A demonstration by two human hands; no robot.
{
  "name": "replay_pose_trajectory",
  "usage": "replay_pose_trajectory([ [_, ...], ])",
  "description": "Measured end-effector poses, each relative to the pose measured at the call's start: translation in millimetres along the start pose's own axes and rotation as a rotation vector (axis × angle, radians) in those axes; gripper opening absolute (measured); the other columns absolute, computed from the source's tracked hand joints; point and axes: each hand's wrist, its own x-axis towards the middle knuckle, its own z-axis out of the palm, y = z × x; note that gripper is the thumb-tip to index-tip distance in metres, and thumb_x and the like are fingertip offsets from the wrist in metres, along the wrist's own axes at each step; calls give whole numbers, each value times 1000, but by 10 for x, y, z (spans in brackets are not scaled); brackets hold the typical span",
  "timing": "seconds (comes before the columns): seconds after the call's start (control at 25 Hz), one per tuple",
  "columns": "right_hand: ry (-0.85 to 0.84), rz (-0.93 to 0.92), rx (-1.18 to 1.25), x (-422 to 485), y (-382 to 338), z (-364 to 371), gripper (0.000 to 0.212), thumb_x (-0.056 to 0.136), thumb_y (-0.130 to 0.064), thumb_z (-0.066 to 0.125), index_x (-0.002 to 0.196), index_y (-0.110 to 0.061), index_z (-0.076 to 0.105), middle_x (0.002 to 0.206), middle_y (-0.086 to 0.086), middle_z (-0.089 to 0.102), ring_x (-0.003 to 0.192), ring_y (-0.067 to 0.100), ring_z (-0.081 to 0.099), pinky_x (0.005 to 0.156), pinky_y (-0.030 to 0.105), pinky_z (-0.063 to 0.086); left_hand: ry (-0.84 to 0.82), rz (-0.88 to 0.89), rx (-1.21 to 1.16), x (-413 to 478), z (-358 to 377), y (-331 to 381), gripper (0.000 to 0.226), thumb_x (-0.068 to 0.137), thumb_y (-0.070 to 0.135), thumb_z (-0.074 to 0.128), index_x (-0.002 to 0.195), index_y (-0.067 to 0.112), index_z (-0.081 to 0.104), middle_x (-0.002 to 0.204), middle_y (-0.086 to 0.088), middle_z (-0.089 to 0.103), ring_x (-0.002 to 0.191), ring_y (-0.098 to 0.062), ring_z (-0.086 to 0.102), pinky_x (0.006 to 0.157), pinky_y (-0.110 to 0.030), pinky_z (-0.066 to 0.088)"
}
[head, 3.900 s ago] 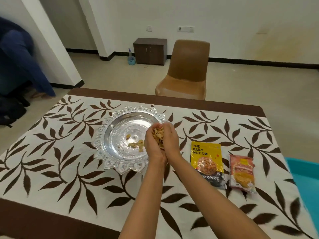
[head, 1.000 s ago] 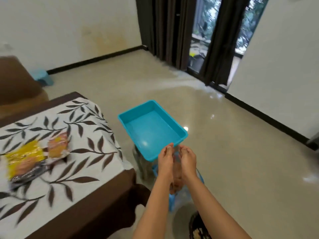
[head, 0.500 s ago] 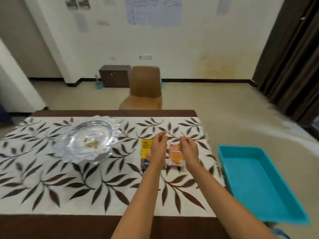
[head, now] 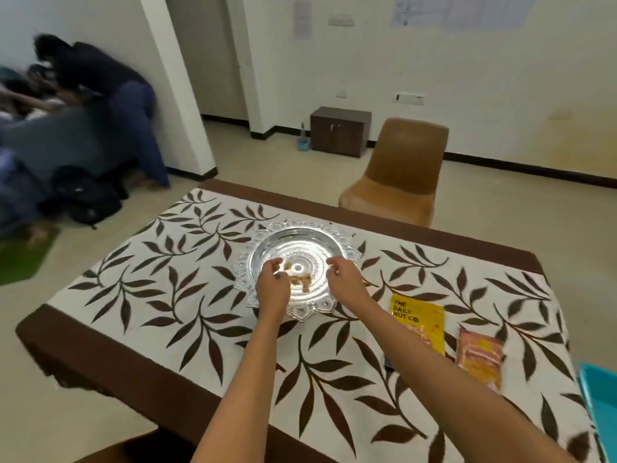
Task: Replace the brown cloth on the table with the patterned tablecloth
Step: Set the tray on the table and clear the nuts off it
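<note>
The patterned tablecloth, white with brown leaves, lies spread over the table. The brown cloth shows beneath it as a dark border along the near-left and far edges. An ornate silver plate stands in the middle with a few nuts in it. My left hand hovers over the plate's near-left side, fingers loosely curled. My right hand hovers over its right side, also loosely curled. I see nothing held in either hand.
A yellow nut packet and an orange snack packet lie right of the plate. A teal tray pokes in at the right edge. A brown chair stands beyond the table, a small cabinet by the wall. People sit on the floor at left.
My view swung from the teal tray back to the table. Both hands moved left from above the packets to over the silver plate and have spread apart.
</note>
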Motion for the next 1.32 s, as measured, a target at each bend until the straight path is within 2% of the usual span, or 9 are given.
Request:
replay_pose_trajectory([
  [0.2,-315,14,-557,482,8,351,41,90,-5,51,129,-5,38,133,18,34,120,34,41,92,38,43,-70,170,536,509,-114,-295,49,91,-1,43,138,12,44,140,-11,45,128,-27,37,102,-33,32],
  [0.4,-368,-25,-502,659,102,649,36,86,-8,65,116,-7,47,125,13,35,110,30,48,87,33,46,-216,283,929,689,30,-384,43,93,13,46,134,26,48,129,2,50,118,-17,47,97,-40,25],
  [0.56,-286,-145,-262,751,102,698,34,87,-5,62,120,-7,55,119,12,50,87,17,54,66,15,39,-174,307,592,742,27,-493,28,96,14,45,116,25,60,114,5,59,98,-12,58,96,-37,35],
  [0.72,-104,-126,-278,999,167,687,29,94,-2,44,123,0,51,124,20,46,112,29,46,96,38,40,129,334,244,707,-174,-544,25,97,7,44,114,15,61,108,5,58,104,-11,55,92,-31,48],
  [0.84,-198,-197,-376,1007,83,866,31,89,8,40,117,4,52,119,21,46,112,36,43,97,43,38,154,302,195,720,-242,-594,24,98,8,46,115,14,61,108,3,59,103,-12,57,90,-30,50],
  [1.0,-524,-280,-134,775,-48,924,34,93,2,45,126,-6,53,116,11,44,108,25,51,89,26,47,133,270,160,718,-300,-582,23,96,7,48,115,13,61,110,0,61,102,-13,58,85,-19,48],
  [1.08,-456,-306,-96,799,-46,769,38,96,1,39,131,-9,50,115,7,46,106,16,48,84,18,41,133,253,144,707,-345,-569,25,97,6,48,117,14,60,112,1,61,102,-11,57,82,-13,45],
  [1.16,-338,-281,-232,923,1,565,40,94,3,38,133,-6,45,116,10,44,98,16,45,80,23,37,117,239,139,703,-366,-575,27,96,5,47,118,15,60,112,1,61,102,-10,57,82,-12,45],
  [1.32,-560,-132,-626,855,-12,455,49,85,3,54,129,-3,34,124,16,40,86,17,47,65,25,40,112,236,127,704,-337,-602,29,95,2,47,116,16,61,109,1,61,102,-9,57,88,-19,48],
])
